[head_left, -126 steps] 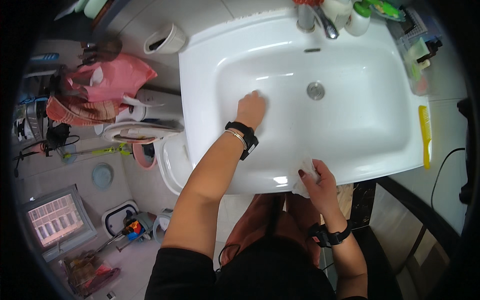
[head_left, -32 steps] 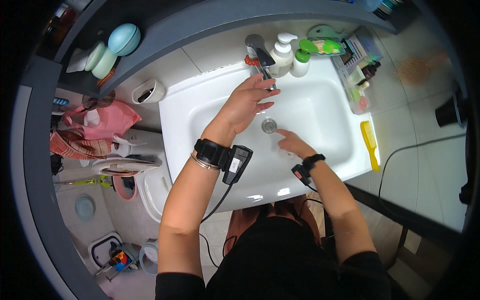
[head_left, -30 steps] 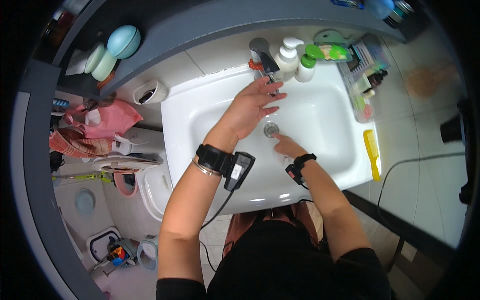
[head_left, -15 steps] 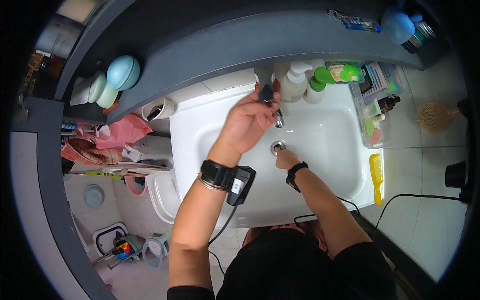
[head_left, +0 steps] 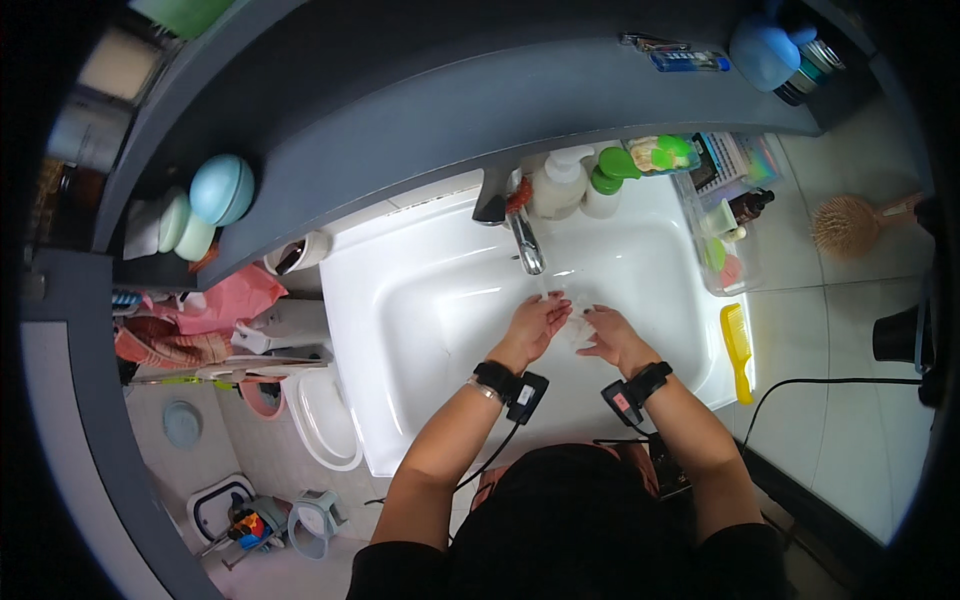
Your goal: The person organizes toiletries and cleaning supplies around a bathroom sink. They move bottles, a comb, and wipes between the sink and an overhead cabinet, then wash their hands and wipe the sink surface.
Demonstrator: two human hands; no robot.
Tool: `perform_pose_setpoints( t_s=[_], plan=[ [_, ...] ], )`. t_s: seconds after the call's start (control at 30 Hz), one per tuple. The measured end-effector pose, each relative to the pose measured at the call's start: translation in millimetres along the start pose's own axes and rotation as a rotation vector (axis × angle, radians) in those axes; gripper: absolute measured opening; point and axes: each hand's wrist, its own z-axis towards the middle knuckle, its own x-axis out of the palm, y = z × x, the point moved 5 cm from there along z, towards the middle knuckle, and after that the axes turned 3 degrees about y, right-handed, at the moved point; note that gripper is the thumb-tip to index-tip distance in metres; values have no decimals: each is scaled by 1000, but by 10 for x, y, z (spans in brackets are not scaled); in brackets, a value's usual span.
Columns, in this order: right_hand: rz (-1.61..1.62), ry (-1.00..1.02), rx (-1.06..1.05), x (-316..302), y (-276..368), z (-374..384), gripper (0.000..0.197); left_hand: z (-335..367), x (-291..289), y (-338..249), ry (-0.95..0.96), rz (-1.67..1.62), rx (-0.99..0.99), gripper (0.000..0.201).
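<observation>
Both my hands are over the white washbasin, below the chrome faucet, whose dark handle stands turned to the left. A thin stream of water runs from the spout onto my left hand, which is palm up with its fingers stretched out. Just to its right, my right hand is open, fingers apart. Splashing water shows between the two hands. Neither holds an object. The drain is hidden from view behind the hands and water.
Behind the basin stand a white pump bottle and a green-capped bottle. A clear tray of small bottles sits at right, near a yellow comb and a round brush. A dark shelf overhangs the back.
My left hand has left the faucet handle and come down under the spout. My right hand has lifted from the drain and opened. Water now runs, and the handle sits farther left.
</observation>
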Motion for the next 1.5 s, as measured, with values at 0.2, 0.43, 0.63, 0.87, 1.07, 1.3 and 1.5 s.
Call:
perform_pose_setpoints(
  t_s=[0.2,0.43,0.63,0.87,1.07,1.3,1.5],
  plan=[
    [290,328,-84,451,70,26,23,227,83,-172,0,218,8,19],
    [497,391,-142,810,58,437,23,60,-309,-340,-178,573,185,20],
    [183,215,-156,803,24,393,25,-252,-580,-296,-320,513,174,32],
    [187,151,68,577,-23,270,30,-130,-258,-127,14,670,192,33],
    [418,396,-75,734,34,330,20,-251,-371,-160,-199,676,403,28],
    [323,142,-40,735,-69,416,13,-590,-842,-358,-408,626,339,27],
    [634,354,-73,449,257,869,13,-703,-878,-200,-353,534,198,27]
  ],
)
